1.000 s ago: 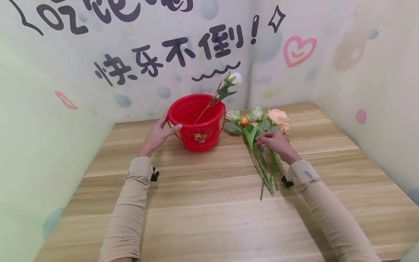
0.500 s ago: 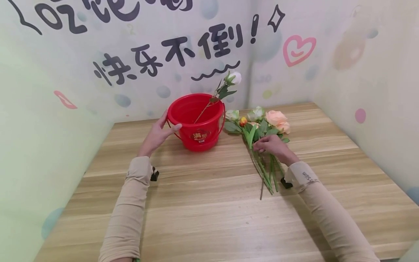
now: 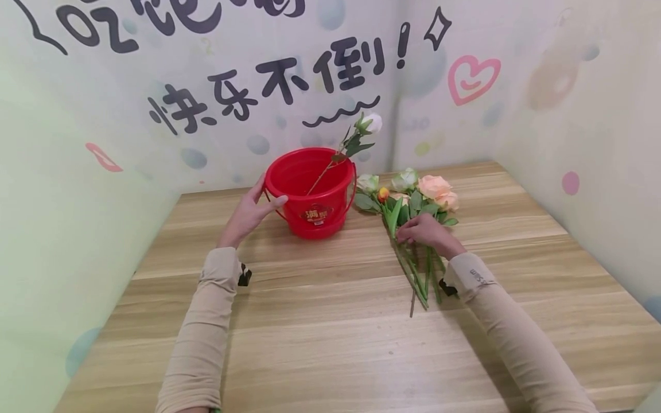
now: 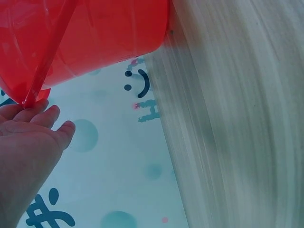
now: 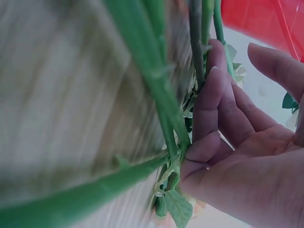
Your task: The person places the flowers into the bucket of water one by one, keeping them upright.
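A red bucket (image 3: 317,218) stands on the wooden table, with one white flower (image 3: 370,123) leaning out over its right rim. My left hand (image 3: 248,212) lies along the bucket's left side, the thumb at the front rim. In the left wrist view its fingers (image 4: 45,116) touch the bucket near the handle joint. My right hand (image 3: 426,234) is over the green stems (image 3: 413,281) of a loose bunch of flowers. Bent fingers touch the stems in the right wrist view, while the thumb (image 5: 273,66) stands apart. Peach roses (image 3: 436,188) and an orange tulip (image 3: 383,194) lie beyond.
White-green roses (image 3: 405,179) lie at the back of the bunch, close to the bucket's right side. The printed wall (image 3: 227,149) rises directly behind the bucket. A side wall (image 3: 583,143) borders the table on the right.
My right hand has shifted slightly left and down along the stems. The peach roses have moved a little left, and the stem ends have shifted slightly. My left hand and the bucket look unchanged.
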`<state>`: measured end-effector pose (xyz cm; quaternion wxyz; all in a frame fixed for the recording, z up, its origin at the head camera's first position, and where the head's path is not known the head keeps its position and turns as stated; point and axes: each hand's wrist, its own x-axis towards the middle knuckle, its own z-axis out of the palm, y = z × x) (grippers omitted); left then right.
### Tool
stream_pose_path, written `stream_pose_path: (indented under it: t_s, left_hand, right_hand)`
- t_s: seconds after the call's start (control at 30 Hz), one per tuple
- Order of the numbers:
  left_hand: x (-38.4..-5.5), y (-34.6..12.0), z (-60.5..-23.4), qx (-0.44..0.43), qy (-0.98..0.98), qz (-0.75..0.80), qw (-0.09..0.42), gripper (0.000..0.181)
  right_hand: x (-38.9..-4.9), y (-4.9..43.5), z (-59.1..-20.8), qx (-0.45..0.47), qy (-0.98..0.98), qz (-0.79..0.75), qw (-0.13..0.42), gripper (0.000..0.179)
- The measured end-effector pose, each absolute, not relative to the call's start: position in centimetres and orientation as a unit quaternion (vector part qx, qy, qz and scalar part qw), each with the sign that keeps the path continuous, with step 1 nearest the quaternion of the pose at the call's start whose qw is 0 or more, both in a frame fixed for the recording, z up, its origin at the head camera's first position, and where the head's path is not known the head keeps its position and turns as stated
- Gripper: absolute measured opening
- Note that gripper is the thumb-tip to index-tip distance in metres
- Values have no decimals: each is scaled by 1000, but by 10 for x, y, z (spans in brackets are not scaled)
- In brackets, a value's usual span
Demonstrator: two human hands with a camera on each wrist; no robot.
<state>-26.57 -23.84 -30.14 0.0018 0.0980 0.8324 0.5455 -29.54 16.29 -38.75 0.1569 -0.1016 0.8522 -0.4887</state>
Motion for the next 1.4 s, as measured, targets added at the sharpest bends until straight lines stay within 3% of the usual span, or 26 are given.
stream_pose_path:
  t_s: [0.4,0.73,1.13,1.4]
  left_hand:
    - [-266,-239,-302,95,831,549,2,90]
    - [-269,-240,-306,99,826,554,0,91]
    - [-269,-242,-307,102,826,555,-3,90]
    - [-267,-240,-304,103,831,546,0,90]
  right_hand:
    - [-295,150,-387,-81,897,-412,140,33]
    - [-293,143,-389,-83,910,-387,124,17]
    - [-293,136,-389,-79,931,-342,103,13]
    - [-291,139,-391,-62,907,-397,123,14]
